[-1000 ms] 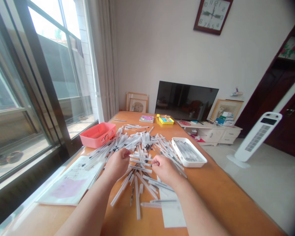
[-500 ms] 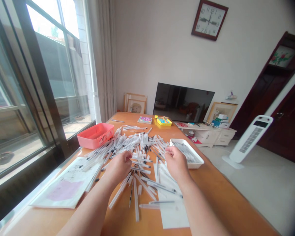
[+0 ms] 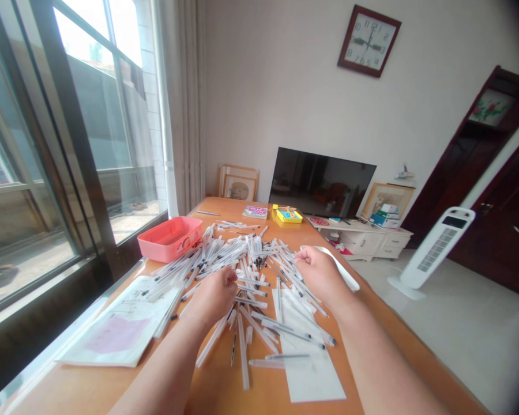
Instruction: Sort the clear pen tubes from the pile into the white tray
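A big heap of clear plastic pens (image 3: 246,259) lies across the middle of the wooden table (image 3: 372,346). My left hand (image 3: 214,294) rests on the near side of the heap with its fingers curled on a pen. My right hand (image 3: 320,274) is over the white tray (image 3: 348,276) at the heap's right side and hides most of it; its fingers are curled, and what they hold is hidden. Loose pens (image 3: 242,357) lie near me between my forearms.
A pink plastic box (image 3: 170,237) stands at the left of the heap. Papers (image 3: 121,323) lie near the window side, and a white sheet (image 3: 311,374) near me. Small books (image 3: 257,211) and a yellow box (image 3: 289,215) sit at the far end. A white tower fan (image 3: 432,251) stands on the floor to the right.
My right hand has moved right, from the middle of the heap to over the white tray. My left hand has stayed on the heap. The camera has tilted slightly.
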`<state>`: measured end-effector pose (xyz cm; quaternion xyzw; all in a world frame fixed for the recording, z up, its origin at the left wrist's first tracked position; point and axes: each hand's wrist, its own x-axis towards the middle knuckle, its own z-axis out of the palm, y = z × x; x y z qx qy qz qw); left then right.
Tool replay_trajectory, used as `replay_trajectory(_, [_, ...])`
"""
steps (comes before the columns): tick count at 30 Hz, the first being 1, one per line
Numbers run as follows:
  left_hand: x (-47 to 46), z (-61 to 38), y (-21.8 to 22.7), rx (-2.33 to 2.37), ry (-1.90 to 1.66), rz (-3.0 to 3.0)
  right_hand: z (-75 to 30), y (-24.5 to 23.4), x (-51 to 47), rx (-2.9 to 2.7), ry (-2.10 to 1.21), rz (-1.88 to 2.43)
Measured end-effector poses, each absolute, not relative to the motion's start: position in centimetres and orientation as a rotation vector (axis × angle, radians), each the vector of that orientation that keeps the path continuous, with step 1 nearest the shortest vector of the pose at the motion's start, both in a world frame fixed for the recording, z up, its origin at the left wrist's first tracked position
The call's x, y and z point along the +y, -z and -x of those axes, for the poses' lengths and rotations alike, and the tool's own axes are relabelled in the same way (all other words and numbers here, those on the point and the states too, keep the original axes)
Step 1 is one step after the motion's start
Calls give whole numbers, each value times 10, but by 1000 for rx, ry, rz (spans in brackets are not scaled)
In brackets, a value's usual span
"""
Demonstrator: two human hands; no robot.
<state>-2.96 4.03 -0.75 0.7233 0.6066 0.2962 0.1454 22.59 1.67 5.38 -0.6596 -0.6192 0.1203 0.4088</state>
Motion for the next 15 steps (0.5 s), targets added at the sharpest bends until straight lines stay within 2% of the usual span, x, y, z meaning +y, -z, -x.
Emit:
replay_trajectory(6, [40, 29, 7, 1769, -860, -2073, -232, -8, 63, -1744, -305, 2110])
replay_trajectory(15, [39, 32, 5, 1756, -897, -1993, -228, 17, 99, -1779, -332, 2078])
